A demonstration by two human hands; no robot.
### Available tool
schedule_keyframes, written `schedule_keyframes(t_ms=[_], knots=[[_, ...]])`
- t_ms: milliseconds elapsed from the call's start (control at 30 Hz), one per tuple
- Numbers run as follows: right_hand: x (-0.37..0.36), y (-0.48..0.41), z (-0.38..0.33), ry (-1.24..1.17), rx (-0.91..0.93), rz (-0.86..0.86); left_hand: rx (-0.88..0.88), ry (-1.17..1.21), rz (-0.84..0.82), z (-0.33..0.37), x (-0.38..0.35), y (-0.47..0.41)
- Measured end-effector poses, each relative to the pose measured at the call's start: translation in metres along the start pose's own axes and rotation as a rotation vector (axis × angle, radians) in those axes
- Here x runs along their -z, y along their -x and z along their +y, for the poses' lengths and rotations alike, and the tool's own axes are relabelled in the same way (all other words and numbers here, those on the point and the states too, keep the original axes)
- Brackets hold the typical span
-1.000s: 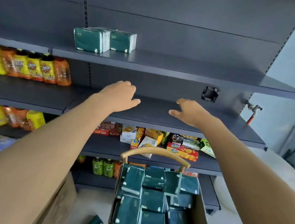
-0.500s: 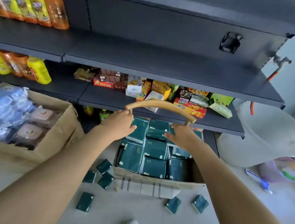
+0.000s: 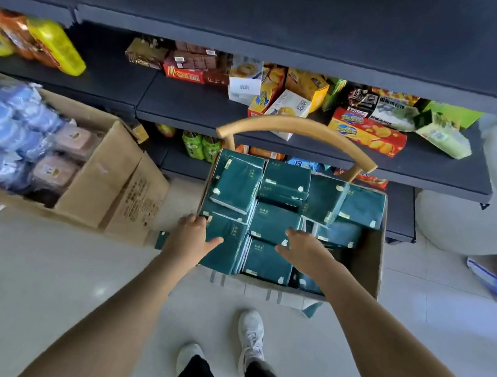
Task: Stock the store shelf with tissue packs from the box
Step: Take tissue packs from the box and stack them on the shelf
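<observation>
Several dark green tissue packs [image 3: 274,222] fill an open cardboard box [image 3: 368,264] that stands against a curved wooden chair back [image 3: 297,128], below the dark store shelf [image 3: 188,110]. My left hand [image 3: 192,237] grips the front-left tissue pack [image 3: 231,248], with the thumb across its top and the fingers curled down its left edge. Over the packs in the middle of the box, my right hand [image 3: 303,244] hovers or rests with fingers spread and holds nothing.
A bigger carton [image 3: 103,171] with blue and pink packs stands on the floor at left. One loose green pack [image 3: 161,239] lies beside the box. Snack boxes [image 3: 368,133] and bottles [image 3: 56,45] crowd the lower shelves. A white tub [image 3: 469,219] is at right.
My view dropped from the upper shelves to the box. Both hands came down from shelf height into the box, and the left one closed round a front pack.
</observation>
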State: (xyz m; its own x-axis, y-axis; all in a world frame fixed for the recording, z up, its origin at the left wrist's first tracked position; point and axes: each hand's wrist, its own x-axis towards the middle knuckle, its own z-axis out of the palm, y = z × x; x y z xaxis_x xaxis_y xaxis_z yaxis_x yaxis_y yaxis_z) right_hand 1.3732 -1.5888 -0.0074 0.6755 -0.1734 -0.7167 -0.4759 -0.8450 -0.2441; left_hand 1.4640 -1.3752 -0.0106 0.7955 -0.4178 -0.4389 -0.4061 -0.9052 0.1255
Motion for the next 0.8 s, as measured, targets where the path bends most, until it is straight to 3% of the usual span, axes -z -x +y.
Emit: schedule_keyframes(t_ms=[167,333,467,667,800], knots=[[-0.008,-0.016,0.008,-0.094,-0.041,0.013,0.119,0.156,0.016,0.001,-0.019,-0.018],[-0.015,-0.027,0.006,-0.310,-0.120,0.038,0.221,0.301,-0.112,-0.003,-0.027,-0.028],[-0.014,-0.032,0.002,-0.490,-0.202,0.061,0.281,0.636,-0.215,-0.015,-0.028,-0.032],[0.011,-0.042,-0.024,-0.553,-0.212,0.172,0.233,1.193,-0.381,-0.039,-0.009,-0.022],[0.025,-0.058,-0.061,-0.678,-0.240,0.252,0.341,1.489,-0.278,-0.065,0.009,-0.032]])
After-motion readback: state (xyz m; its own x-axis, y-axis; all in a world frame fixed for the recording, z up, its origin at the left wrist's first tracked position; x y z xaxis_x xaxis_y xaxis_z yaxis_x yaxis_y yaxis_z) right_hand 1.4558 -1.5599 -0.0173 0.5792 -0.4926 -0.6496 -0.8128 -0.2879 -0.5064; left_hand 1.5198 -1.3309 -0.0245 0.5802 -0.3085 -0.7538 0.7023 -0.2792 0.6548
